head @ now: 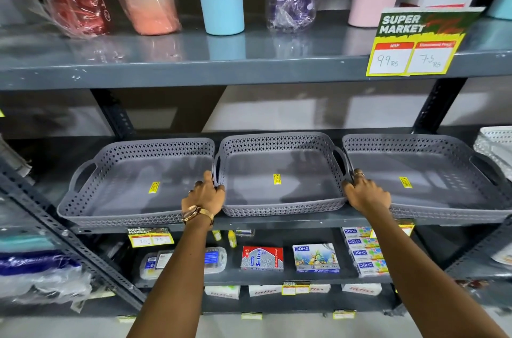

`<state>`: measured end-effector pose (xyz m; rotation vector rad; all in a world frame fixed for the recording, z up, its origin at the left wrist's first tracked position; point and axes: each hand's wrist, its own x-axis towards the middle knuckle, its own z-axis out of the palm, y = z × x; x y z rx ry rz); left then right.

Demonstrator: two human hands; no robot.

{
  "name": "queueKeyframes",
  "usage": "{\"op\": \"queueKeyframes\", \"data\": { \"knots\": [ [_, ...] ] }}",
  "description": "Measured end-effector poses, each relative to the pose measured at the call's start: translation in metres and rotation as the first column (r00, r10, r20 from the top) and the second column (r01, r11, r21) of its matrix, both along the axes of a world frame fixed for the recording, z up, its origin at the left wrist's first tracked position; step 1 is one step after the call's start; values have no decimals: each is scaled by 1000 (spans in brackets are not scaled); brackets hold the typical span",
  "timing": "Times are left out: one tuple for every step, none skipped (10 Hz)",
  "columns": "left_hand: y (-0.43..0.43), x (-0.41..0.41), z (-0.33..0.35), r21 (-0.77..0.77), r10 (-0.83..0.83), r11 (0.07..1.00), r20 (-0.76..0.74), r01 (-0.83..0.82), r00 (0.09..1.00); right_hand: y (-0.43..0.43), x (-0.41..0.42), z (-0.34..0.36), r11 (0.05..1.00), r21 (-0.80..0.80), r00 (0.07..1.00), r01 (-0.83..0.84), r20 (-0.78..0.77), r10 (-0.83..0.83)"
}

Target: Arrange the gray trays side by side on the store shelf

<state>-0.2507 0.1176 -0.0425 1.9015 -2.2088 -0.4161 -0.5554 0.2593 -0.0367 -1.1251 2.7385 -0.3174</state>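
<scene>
Three gray perforated plastic trays sit side by side at mid-frame on the dark metal shelf [277, 222], the left hand [203, 195] and right hand [365, 193] gripping the middle tray [279, 177] by its side handles.

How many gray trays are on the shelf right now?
3, in one row: left tray, middle tray held at both sides by the left hand and right hand, right tray. None looks hidden.

Bright overhead light, glare on top shelf [166, 60], wide-angle bend at edges, corners soft w/ blur
</scene>
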Motion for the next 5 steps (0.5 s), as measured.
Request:
{"op": "queueKeyframes", "data": {
  "knots": [
    [-2,2,1,-1,-15,1000,-4,15,1000,1,1,3,1000,1,1000,-5,10,5],
    [-4,6,2,2,-42,999,-14,42,999,2,1,6,1000,2,1000,-9,16,9],
    [-3,9,2,10,-60,998,-17,60,998,6,1,8,1000,-22,1000,-4,26,5],
    [4,13,3,21,-48,999,-56,49,997,13,4,9,993,-119,999,9,38,-4],
    [13,19,12,-7,-27,1000,-73,27,997,24,14,32,958,-286,1000,-17,-13,14]
  ]
}}
